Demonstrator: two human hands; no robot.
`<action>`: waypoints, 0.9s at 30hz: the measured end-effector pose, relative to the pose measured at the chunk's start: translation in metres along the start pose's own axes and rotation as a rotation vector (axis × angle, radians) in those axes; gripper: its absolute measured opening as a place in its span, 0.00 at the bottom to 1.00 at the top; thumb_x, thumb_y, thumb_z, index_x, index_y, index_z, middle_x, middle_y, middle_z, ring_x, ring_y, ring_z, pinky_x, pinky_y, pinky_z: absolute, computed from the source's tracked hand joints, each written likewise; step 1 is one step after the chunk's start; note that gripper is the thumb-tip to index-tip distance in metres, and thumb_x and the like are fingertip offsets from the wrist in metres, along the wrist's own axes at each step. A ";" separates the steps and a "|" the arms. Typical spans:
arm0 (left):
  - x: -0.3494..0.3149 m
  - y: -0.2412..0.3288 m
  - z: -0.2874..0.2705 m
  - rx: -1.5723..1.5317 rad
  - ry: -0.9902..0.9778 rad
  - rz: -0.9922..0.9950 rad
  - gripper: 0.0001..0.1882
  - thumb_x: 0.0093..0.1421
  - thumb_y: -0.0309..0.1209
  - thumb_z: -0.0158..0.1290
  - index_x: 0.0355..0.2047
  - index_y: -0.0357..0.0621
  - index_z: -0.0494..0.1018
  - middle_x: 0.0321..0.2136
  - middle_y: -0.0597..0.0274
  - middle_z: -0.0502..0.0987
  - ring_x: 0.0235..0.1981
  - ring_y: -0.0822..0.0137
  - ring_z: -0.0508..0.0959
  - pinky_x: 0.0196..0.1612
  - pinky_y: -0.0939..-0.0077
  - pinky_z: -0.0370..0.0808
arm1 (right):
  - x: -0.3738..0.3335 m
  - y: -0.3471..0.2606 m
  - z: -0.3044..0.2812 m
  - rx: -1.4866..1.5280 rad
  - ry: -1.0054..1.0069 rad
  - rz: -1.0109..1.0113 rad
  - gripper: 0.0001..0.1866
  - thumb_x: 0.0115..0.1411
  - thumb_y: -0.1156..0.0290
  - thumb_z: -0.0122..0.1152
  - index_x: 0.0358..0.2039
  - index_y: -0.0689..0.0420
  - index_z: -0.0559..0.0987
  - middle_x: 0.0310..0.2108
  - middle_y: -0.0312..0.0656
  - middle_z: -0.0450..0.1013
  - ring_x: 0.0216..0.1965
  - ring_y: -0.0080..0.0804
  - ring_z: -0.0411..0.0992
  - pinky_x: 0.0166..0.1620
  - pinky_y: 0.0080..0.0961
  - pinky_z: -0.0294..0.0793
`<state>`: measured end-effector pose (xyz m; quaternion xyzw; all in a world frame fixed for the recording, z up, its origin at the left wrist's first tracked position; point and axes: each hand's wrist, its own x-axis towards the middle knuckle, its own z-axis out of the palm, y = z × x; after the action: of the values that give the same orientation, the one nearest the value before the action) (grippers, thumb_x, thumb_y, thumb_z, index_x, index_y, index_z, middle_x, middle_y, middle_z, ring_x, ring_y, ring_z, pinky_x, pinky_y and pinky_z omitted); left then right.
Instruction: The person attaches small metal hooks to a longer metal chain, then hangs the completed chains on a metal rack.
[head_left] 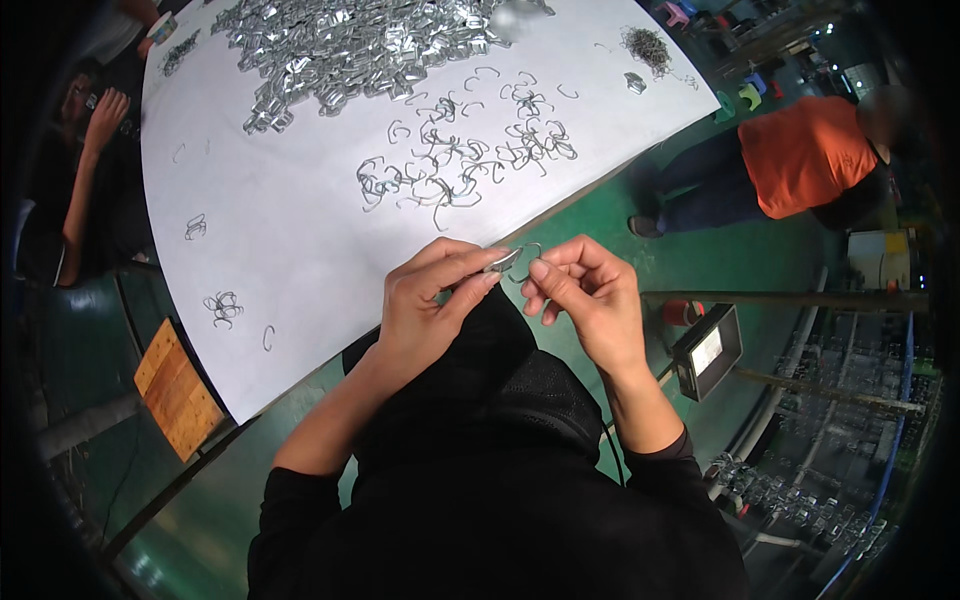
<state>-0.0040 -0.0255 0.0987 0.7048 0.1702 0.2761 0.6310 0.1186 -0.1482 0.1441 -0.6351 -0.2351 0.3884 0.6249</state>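
Between the thumb and fingers of my left hand (430, 300) is a small shiny metal clip (504, 262), held just off the table's near edge. My right hand (592, 300) pinches a thin curved wire hook (533, 248), its bend close to the clip; whether the two touch I cannot tell. Beyond my hands, a loose scatter of similar wire hooks (465, 155) lies on the white table (270, 190). Farther back rises a large heap of shiny metal clips (350, 50).
Small bunches of hooks (223, 308) lie at the table's left, and a dark wire pile (648, 48) at its far right. A person in orange (805, 158) stands to the right; another person's arm (85, 190) shows at left. A wooden stool (178, 390) and a lamp (708, 350) flank me.
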 end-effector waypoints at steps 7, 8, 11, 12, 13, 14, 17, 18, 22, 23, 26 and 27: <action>-0.001 -0.008 0.006 0.248 -0.018 0.173 0.17 0.51 0.20 0.56 0.42 0.44 0.76 0.28 0.58 0.76 0.28 0.66 0.77 0.31 0.78 0.73 | -0.006 0.014 0.010 0.016 0.117 -0.102 0.05 0.59 0.75 0.57 0.31 0.64 0.72 0.25 0.41 0.74 0.24 0.23 0.73 0.27 0.17 0.73; 0.000 -0.007 0.007 0.247 -0.016 0.189 0.18 0.50 0.19 0.57 0.43 0.44 0.76 0.29 0.57 0.76 0.28 0.66 0.77 0.32 0.77 0.73 | -0.006 0.019 0.011 0.010 0.130 -0.143 0.05 0.59 0.76 0.57 0.32 0.65 0.72 0.26 0.41 0.74 0.25 0.23 0.73 0.28 0.17 0.73; 0.005 -0.001 0.009 0.203 0.005 0.250 0.19 0.50 0.17 0.57 0.44 0.41 0.75 0.29 0.58 0.76 0.29 0.68 0.78 0.33 0.78 0.75 | -0.009 0.012 0.013 -0.091 0.153 -0.233 0.04 0.59 0.78 0.55 0.32 0.66 0.73 0.26 0.41 0.74 0.26 0.22 0.73 0.30 0.17 0.74; 0.006 -0.001 0.012 0.154 -0.002 0.245 0.20 0.50 0.17 0.57 0.45 0.40 0.74 0.29 0.57 0.76 0.30 0.68 0.78 0.33 0.79 0.75 | -0.011 0.011 0.012 -0.093 0.167 -0.264 0.04 0.59 0.78 0.55 0.32 0.66 0.73 0.27 0.42 0.75 0.27 0.22 0.74 0.31 0.18 0.75; 0.008 0.003 0.012 0.107 -0.005 0.237 0.22 0.50 0.17 0.57 0.47 0.39 0.73 0.29 0.57 0.76 0.30 0.69 0.78 0.34 0.80 0.76 | -0.013 0.007 0.012 -0.109 0.186 -0.288 0.04 0.59 0.78 0.55 0.33 0.66 0.73 0.27 0.42 0.75 0.27 0.22 0.74 0.31 0.18 0.75; 0.010 0.006 0.010 0.079 -0.033 0.262 0.26 0.49 0.17 0.58 0.50 0.38 0.69 0.31 0.56 0.76 0.30 0.69 0.78 0.35 0.80 0.76 | -0.016 0.001 0.010 -0.127 0.206 -0.310 0.04 0.59 0.79 0.55 0.33 0.66 0.73 0.27 0.42 0.75 0.27 0.23 0.74 0.32 0.18 0.76; 0.016 0.013 0.002 0.036 -0.041 0.289 0.25 0.49 0.15 0.54 0.50 0.33 0.67 0.34 0.54 0.75 0.34 0.68 0.77 0.37 0.80 0.75 | -0.019 -0.016 0.006 -0.126 0.313 -0.400 0.04 0.57 0.78 0.57 0.31 0.66 0.74 0.25 0.39 0.75 0.25 0.20 0.74 0.29 0.15 0.75; 0.018 0.013 -0.003 0.045 -0.027 0.304 0.25 0.49 0.15 0.54 0.50 0.34 0.67 0.34 0.53 0.75 0.34 0.68 0.77 0.36 0.79 0.75 | -0.020 -0.025 0.005 -0.097 0.329 -0.430 0.04 0.58 0.78 0.57 0.31 0.66 0.74 0.24 0.39 0.75 0.25 0.20 0.73 0.29 0.16 0.74; 0.025 0.006 -0.026 0.063 0.032 0.332 0.22 0.51 0.16 0.53 0.49 0.35 0.69 0.34 0.53 0.76 0.33 0.66 0.77 0.33 0.79 0.75 | -0.027 -0.069 -0.003 -0.074 0.398 -0.535 0.03 0.58 0.79 0.56 0.31 0.66 0.72 0.23 0.39 0.72 0.24 0.21 0.71 0.28 0.18 0.72; 0.026 0.003 -0.032 0.062 0.044 0.330 0.21 0.51 0.16 0.53 0.48 0.35 0.69 0.34 0.53 0.76 0.33 0.66 0.77 0.33 0.79 0.75 | -0.027 -0.079 -0.004 -0.059 0.420 -0.548 0.03 0.58 0.79 0.56 0.31 0.65 0.71 0.24 0.39 0.72 0.23 0.21 0.70 0.27 0.18 0.71; 0.027 -0.003 -0.049 0.042 0.103 0.261 0.18 0.53 0.17 0.51 0.46 0.35 0.70 0.33 0.53 0.76 0.34 0.66 0.77 0.33 0.79 0.75 | -0.033 -0.109 -0.009 -0.118 0.546 -0.616 0.04 0.58 0.76 0.56 0.30 0.62 0.71 0.23 0.38 0.71 0.21 0.19 0.68 0.25 0.15 0.68; 0.027 -0.005 -0.053 0.028 0.123 0.225 0.18 0.53 0.17 0.51 0.46 0.36 0.71 0.33 0.53 0.76 0.34 0.67 0.77 0.33 0.79 0.74 | -0.037 -0.120 -0.012 -0.150 0.599 -0.640 0.05 0.58 0.75 0.56 0.30 0.62 0.71 0.22 0.38 0.71 0.20 0.19 0.67 0.24 0.15 0.68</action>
<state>-0.0141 0.0333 0.1008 0.7098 0.1324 0.3853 0.5746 0.1291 -0.1717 0.2678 -0.6584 -0.2559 -0.0437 0.7065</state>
